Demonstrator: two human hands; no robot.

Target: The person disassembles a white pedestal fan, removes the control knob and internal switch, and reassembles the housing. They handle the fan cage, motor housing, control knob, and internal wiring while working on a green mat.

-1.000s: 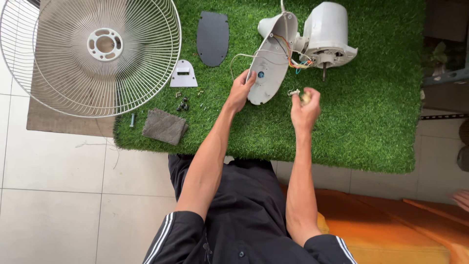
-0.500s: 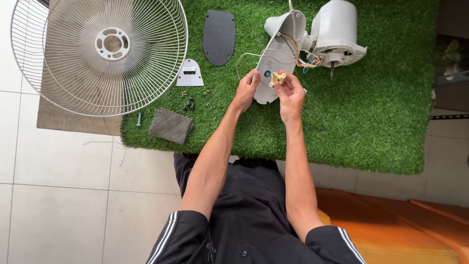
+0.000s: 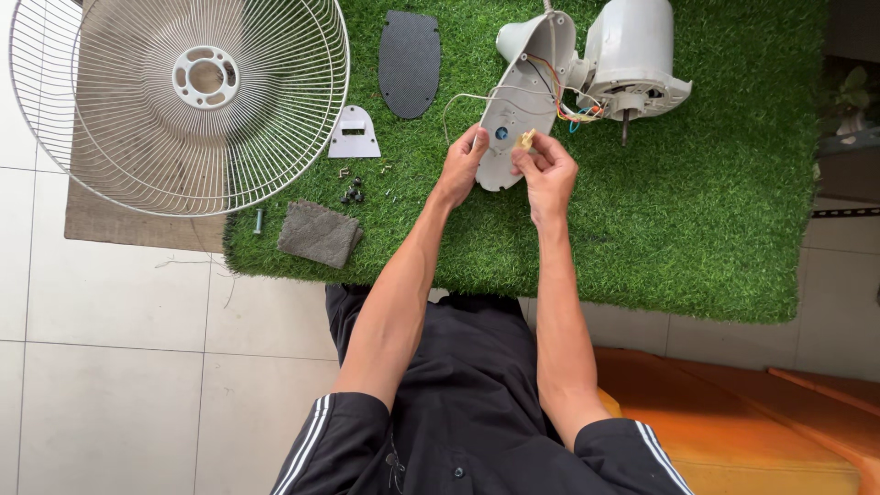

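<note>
Our left hand (image 3: 461, 165) grips the edge of the white housing (image 3: 518, 105) on the turf (image 3: 715, 211). Our right hand (image 3: 547, 170) pinches a small tan part (image 3: 526, 139) against it, fingers closed.

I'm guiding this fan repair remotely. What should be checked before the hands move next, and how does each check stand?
1. Left hand steadying the white housing shell: ok.
2. Right hand pinching the small tan part: ok.
3. Coloured wires between shell and motor unpinched: cannot tell.
4. Loose screws gathered on the green turf mat: ok.
5. Wire fan guard away from both hands: ok.
</note>
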